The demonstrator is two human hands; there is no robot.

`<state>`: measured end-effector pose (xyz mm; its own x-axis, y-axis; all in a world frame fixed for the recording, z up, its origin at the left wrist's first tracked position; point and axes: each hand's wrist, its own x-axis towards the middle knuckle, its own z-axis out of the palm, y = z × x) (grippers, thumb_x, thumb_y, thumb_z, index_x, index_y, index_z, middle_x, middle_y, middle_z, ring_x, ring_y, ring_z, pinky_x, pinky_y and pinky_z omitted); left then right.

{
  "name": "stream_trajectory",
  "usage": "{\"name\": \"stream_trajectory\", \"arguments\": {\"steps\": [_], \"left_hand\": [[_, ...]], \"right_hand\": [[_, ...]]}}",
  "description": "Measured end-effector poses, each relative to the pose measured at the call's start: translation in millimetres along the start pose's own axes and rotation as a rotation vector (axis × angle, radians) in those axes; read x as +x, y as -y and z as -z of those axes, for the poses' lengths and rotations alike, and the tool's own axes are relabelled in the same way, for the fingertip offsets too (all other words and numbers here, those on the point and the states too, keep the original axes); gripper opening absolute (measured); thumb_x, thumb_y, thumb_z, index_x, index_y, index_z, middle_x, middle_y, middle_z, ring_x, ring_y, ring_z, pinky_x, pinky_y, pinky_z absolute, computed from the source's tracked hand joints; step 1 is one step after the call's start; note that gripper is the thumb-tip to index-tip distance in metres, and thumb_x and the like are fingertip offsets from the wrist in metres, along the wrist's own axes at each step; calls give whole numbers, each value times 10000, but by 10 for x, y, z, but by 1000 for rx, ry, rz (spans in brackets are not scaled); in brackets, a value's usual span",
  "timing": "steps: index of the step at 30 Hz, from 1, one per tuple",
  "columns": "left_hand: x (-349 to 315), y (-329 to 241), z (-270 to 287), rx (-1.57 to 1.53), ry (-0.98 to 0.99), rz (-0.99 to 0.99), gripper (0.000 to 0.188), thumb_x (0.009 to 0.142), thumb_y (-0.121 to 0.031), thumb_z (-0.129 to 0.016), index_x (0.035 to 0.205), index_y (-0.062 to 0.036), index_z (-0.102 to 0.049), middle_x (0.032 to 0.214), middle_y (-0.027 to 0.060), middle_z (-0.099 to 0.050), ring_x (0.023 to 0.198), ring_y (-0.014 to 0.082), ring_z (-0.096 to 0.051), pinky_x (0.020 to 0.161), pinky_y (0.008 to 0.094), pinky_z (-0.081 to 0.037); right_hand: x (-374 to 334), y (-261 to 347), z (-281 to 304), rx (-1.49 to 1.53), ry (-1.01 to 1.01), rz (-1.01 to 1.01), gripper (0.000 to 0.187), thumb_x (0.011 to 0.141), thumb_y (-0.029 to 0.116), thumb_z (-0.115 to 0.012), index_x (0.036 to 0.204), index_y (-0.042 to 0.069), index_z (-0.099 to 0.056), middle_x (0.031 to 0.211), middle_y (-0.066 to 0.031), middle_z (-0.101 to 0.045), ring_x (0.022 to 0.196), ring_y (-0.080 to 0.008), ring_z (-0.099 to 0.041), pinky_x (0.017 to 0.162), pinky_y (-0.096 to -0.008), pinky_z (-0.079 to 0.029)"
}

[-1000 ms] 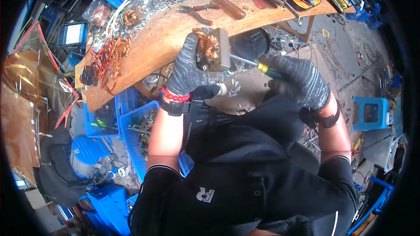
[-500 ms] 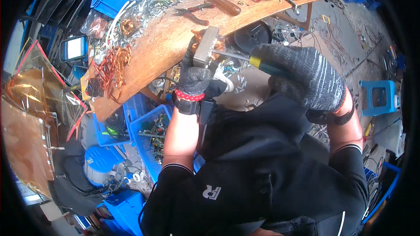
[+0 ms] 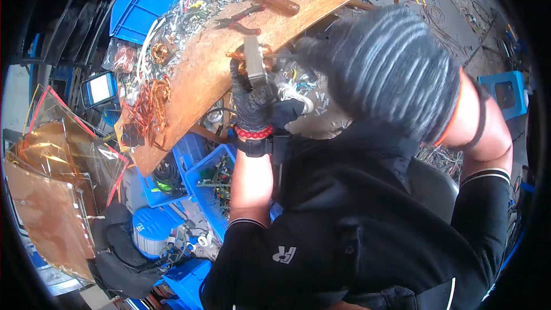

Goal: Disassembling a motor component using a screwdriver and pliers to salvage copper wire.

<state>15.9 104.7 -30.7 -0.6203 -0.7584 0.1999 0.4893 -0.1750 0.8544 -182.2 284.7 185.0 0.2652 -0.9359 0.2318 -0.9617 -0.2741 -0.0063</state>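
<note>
My left hand [image 3: 251,108], in a dark knitted glove, grips a small transformer [image 3: 253,57] with a grey laminated core and copper windings at its sides. It is held up by the workbench's [image 3: 198,74] near edge. My gloved right hand [image 3: 396,74], smeared by motion, is raised to the right of it, closed around a screwdriver. The screwdriver's shaft [image 3: 283,55] points left at the windings; its handle is hidden by the glove. Whether its tip touches the copper I cannot tell. On the bench just beyond lie red-and-black pliers [image 3: 244,21].
A brown-handled screwdriver [image 3: 278,4] and other hand tools lie further along the bench. Red and copper wire [image 3: 150,103] is heaped at its left end, near a blue bin [image 3: 143,8]. Below stands a blue basket [image 3: 201,195] of scrap. A blue stool [image 3: 508,93] stands right.
My right hand has risen and swung toward the camera, the screwdriver still pointing at the transformer. The transformer, still in my left hand, now stands more upright. The whole view has shifted slightly.
</note>
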Motion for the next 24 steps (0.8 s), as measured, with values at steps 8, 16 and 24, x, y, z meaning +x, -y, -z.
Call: {"name": "stream_trajectory", "arguments": {"steps": [8,16,24], "left_hand": [[7,-117,-160,51,11,-147,1034,757,-197,-913,1587,-167,-297,1332,117,-599,1103,202,-630,779,275,-551],[54,30,-195,-129,60,-30,807,819,-228,-831,1513,-84,-445,1403,99,-587,1250,242,-609,973,379,-579],[21,-30,-331,-475,157,19,922,825,-189,-845,1572,-39,-327,1449,139,-543,1345,287,-527,1181,486,-399]], "right_hand": [[-3,8,-111,-8,-211,46,348,779,284,-743,1036,52,-706,855,-120,-699,836,-319,-697,708,-478,-545],[189,39,66,-13,-195,-52,428,778,353,-754,1094,69,-695,931,-124,-707,896,-323,-700,727,-481,-548],[-522,-8,-101,58,-155,-166,485,789,371,-757,1167,79,-676,974,-120,-708,885,-323,-702,721,-462,-553]]}}
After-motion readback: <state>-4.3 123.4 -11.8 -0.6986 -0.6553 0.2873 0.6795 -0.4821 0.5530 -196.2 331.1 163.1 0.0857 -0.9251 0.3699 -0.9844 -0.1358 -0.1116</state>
